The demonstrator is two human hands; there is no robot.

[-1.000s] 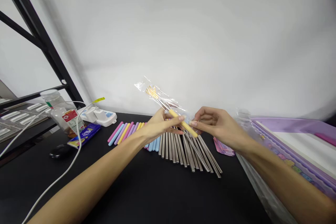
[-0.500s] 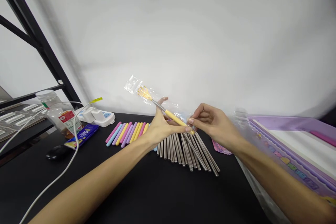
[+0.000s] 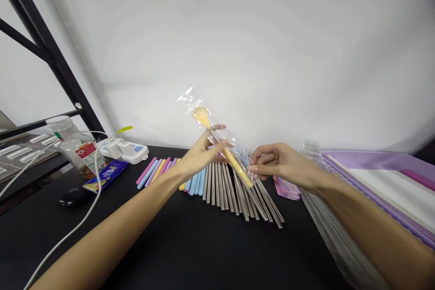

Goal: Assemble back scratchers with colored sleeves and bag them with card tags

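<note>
Left hand around yellow scratcher

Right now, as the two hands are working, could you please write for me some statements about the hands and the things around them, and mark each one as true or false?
1. The left hand holds the scratcher. True.
2. The scratcher's yellow hand-shaped end points down. False: it points up and to the left.
3. The right hand is at the lower end of the clear bag. True.
4. The tubes lie left of the coloured sticks. False: they lie to the right of them.
5. The jar has no label. False: a red and white label shows on it.
</note>
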